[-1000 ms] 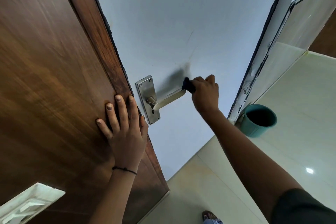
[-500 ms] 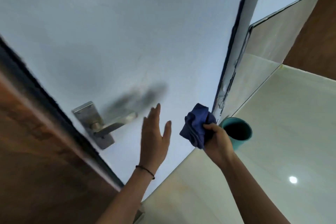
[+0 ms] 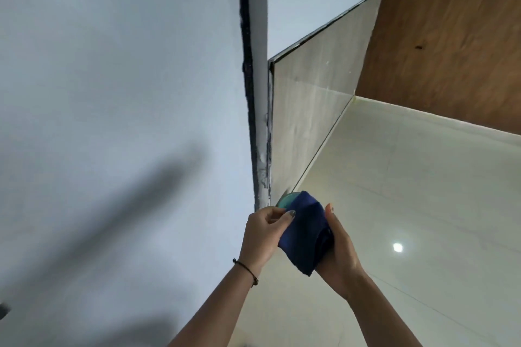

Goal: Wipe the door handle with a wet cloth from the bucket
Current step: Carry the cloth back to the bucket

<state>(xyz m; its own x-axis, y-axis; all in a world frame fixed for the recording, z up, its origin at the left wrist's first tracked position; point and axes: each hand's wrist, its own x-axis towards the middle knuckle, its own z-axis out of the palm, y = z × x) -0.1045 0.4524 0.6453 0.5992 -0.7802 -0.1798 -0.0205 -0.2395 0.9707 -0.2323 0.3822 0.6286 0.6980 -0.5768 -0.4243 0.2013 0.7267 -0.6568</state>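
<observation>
A dark blue cloth (image 3: 306, 234) is bunched between both my hands, low in the middle of the view. My left hand (image 3: 260, 236) pinches its left edge with thumb and fingers. My right hand (image 3: 338, 251) cups it from the right and below. Just behind the cloth, a sliver of the teal bucket (image 3: 285, 200) shows on the floor by the door frame; the rest is hidden by the cloth and hands. The door handle is out of view; only a dark corner of metal (image 3: 3, 311) shows at the far left edge.
The pale blue-white door face (image 3: 112, 93) fills the left half. Its dark edge and the white frame (image 3: 259, 121) run down the middle. To the right are a tiled wall, a wooden panel (image 3: 451, 36) and glossy cream floor tiles (image 3: 408, 205).
The view swung right, away from the handle. My right hand carried the cloth off the handle toward the bucket, my left hand left the wooden door and took hold of the cloth too.
</observation>
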